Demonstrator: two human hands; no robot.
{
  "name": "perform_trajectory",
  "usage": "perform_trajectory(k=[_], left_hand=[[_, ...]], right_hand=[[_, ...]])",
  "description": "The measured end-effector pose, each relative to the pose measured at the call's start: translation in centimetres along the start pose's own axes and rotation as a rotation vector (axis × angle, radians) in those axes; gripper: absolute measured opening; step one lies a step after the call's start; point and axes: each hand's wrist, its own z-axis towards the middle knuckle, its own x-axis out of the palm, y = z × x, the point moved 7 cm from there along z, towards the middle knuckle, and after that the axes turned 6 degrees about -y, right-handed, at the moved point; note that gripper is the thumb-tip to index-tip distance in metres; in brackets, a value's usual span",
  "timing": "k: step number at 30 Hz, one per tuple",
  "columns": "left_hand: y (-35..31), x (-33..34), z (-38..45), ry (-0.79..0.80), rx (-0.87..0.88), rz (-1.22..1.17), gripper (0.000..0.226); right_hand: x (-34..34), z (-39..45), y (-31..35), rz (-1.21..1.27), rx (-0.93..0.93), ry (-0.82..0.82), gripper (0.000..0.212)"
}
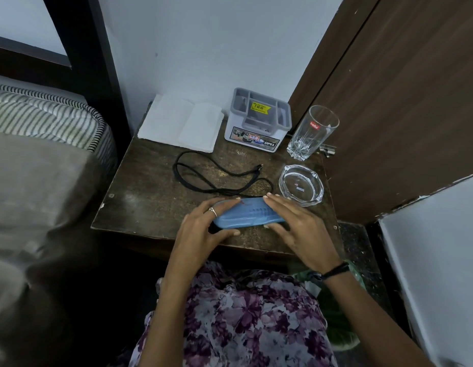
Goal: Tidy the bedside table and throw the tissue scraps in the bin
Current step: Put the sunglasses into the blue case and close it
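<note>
A blue plastic case point(247, 214) lies near the front edge of the dark wooden bedside table point(150, 205). My left hand point(203, 229) grips its left end and my right hand point(296, 223) its right end, fingers curled over the top. A black cord point(203, 178) lies looped just behind the case. White folded tissues point(181, 124) rest at the back left against the wall. No loose tissue scraps show on the table top.
A grey organiser box point(259, 120) stands at the back middle, a tall empty glass point(310, 132) to its right, a glass ashtray point(301, 185) in front of that. A bed point(44, 154) is on the left, a brown door point(402, 102) on the right, something green point(336, 313) on the floor.
</note>
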Motion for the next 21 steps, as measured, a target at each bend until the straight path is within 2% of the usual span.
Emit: perform_trajectory(k=[6, 9, 10, 12, 15, 18, 21], left_hand=[[-0.6, -0.4, -0.2, -0.091, 0.023, -0.004, 0.066], [-1.4, -1.6, -0.7, -0.188, 0.067, -0.018, 0.061], [-1.7, -2.3, -0.8, -0.233, 0.088, 0.002, 0.06], [-2.4, -3.5, -1.0, -0.316, 0.123, 0.048, 0.059], [-3.2, -5.1, -1.6, -0.417, 0.147, 0.049, 0.058], [-2.2, -6.9, -2.0, -0.526, 0.068, -0.002, 0.053], [-0.9, -8.9, -2.2, -0.617, -0.009, -0.002, 0.05]], right_hand=[[0.1, 0.1, 0.5, 0.081, 0.14, -0.011, 0.057], [-0.5, 0.1, 1.4, 0.139, 0.39, -0.101, 0.06], [-0.8, 0.1, 1.7, 0.253, 0.512, -0.158, 0.06], [-0.4, 0.6, 2.4, 0.633, 0.753, -0.26, 0.061], [2.6, 3.0, 4.4, 1.177, 0.949, -0.245, 0.076], [5.1, 6.5, 6.9, 1.387, 0.928, -0.151, 0.082], [6.8, 9.8, 9.6, 1.446, 0.774, -0.057, 0.045]])
